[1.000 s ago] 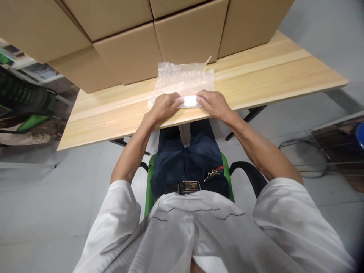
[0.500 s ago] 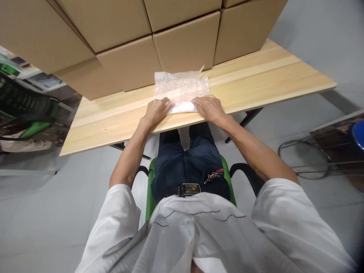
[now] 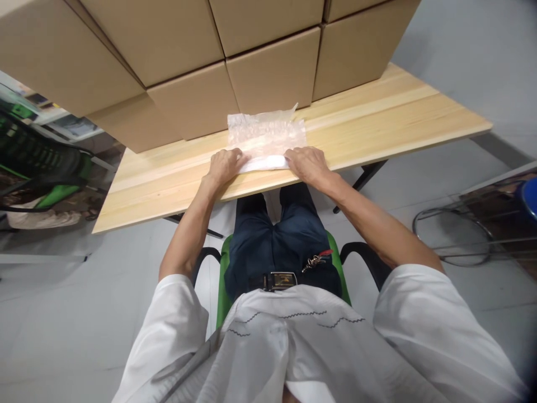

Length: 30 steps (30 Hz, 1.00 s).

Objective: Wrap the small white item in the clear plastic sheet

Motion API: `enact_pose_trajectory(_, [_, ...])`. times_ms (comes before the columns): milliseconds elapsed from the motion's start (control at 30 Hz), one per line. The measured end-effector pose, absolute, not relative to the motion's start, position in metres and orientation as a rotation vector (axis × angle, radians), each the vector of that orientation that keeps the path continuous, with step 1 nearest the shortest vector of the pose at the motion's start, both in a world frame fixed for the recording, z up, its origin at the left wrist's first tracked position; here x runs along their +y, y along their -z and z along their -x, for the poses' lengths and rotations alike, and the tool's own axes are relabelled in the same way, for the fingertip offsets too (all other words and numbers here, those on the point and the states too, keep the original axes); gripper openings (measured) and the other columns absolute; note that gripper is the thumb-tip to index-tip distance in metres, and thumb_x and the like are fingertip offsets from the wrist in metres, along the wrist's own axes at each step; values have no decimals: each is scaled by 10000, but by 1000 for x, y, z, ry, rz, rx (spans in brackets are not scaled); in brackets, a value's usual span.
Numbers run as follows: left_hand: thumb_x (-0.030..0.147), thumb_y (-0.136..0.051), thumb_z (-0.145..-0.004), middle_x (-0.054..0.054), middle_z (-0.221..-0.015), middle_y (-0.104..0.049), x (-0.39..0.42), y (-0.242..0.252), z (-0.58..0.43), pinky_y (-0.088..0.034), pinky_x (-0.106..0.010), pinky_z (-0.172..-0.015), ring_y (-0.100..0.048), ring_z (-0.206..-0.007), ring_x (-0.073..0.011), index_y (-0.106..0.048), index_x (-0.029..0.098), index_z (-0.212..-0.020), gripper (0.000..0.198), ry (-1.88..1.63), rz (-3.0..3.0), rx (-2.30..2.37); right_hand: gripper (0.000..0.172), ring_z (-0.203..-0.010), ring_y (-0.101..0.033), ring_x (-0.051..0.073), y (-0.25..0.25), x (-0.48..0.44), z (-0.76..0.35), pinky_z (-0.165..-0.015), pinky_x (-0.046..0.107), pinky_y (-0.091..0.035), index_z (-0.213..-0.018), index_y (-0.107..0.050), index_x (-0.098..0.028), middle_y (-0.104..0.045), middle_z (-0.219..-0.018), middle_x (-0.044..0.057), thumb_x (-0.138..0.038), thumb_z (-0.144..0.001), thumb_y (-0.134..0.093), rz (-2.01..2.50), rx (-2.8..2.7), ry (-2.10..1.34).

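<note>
Pale wood bench (image 3: 377, 126) across the upper frame, cardboard boxes (image 3: 268, 67) stacked along its far side. Clear plastic bag (image 3: 268, 131) lies flat at frame centre, just before the boxes, a white item (image 3: 265, 163) at its near edge. Left hand (image 3: 223, 166) and right hand (image 3: 307, 163) press down on that edge from either side, fingers spread flat, gripping nothing. Risk: the film looks slick; uneven pressure could let the bag skid or crease askew.
</note>
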State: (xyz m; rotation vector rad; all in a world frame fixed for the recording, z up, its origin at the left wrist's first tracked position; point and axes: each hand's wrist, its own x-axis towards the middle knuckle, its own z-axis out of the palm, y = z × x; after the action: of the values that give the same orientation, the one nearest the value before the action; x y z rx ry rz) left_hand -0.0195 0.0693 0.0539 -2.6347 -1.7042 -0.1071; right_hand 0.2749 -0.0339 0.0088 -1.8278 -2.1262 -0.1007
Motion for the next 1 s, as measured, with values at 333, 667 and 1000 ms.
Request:
enact_pose_trajectory(333, [460,-607,-1226,-245,-1728,-760,29,-43,5,-546,-637,-1357,-695,-1630,-454,-695,262,-1738,555,500,2818,-1145,456,-1107,-841,427,-6,-32,-278,-880,500,-560,-1346,-931,-206,-945,-1280,227,-259,-1144,-525,1819,-2138,87])
enact_pose_trajectory(667, [328,-570,-1235,-239,-1725,-792,15,-24,-42,-624,-592,-1224,-824,-1467,-414,-792,220,-1559,407,351,2951,-1018,523,-1214,-778,438,10,-25,-308,-1028,559,-629,-1387,-907,-195,-888,-1333,228,-365,-1167,-464,1600,-2052,-61])
enact_pose_trajectory(1000, [348,-501,-1265,-229,-1617,-850,20,-21,-41,-562,-586,-1356,-832,-1468,-386,-785,201,-1523,411,428,2953,-987,618,-1559,-668,462,-11,-50,-289,-1348,649,-546,-1750,-728,-245,-785,-1685,208,-230,-1161,-543,1347,-2213,13])
